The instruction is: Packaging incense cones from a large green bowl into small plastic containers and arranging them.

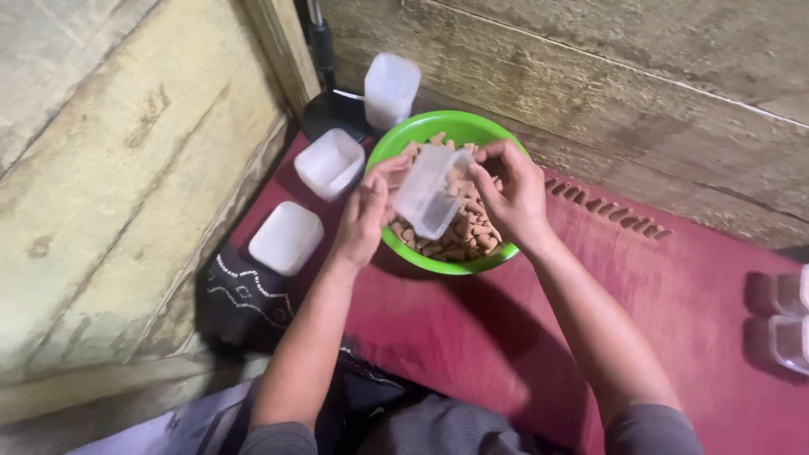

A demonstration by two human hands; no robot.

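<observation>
Seen from above, a person's two bare hands hold a small clear plastic container (432,190), tilted on its side, over a bright green bowl (421,128). The left hand (364,215) grips the container's near left edge, fingers closed on it, while the right hand (508,195) clamps its upper right end with curled fingers. The bowl is filled with small brown cone-shaped pieces (470,238) and rests on a dark red mat (674,295) beside a wooden plank wall. To the left of the bowl stand three more plastic tubs with whitish lids (286,238), one near the bowl's rim, one behind it, one closer to the viewer. More clear tubs (788,341) sit at the far right edge.
</observation>
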